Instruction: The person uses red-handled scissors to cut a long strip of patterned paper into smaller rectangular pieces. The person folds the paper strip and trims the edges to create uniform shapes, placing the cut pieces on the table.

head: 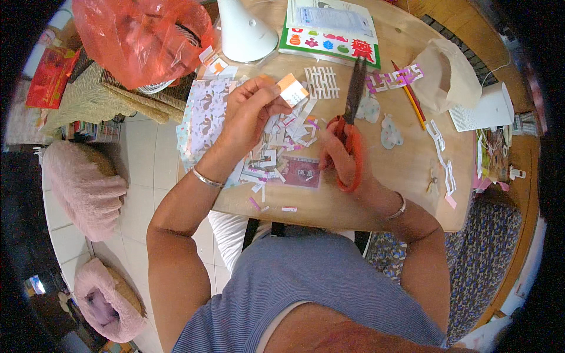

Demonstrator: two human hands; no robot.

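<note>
My left hand pinches a small orange-and-white piece of printed paper between thumb and fingers. In my right hand are scissors with orange handles; their dark blades point away from me and look closed together. Paper scraps lie heaped on the wooden table below and between my hands. Beyond them rests a white lattice-like paper cutout. A purple-red printed sheet is partly covered by scraps. Patterned paper sheets are stacked left, partly behind my left forearm.
A white cone-shaped device stands at the back beside a red plastic bag. Farther right are a booklet, a purple paper cutout, pencils, cloud-like cutouts and a white paper chain. The near table edge borders my body.
</note>
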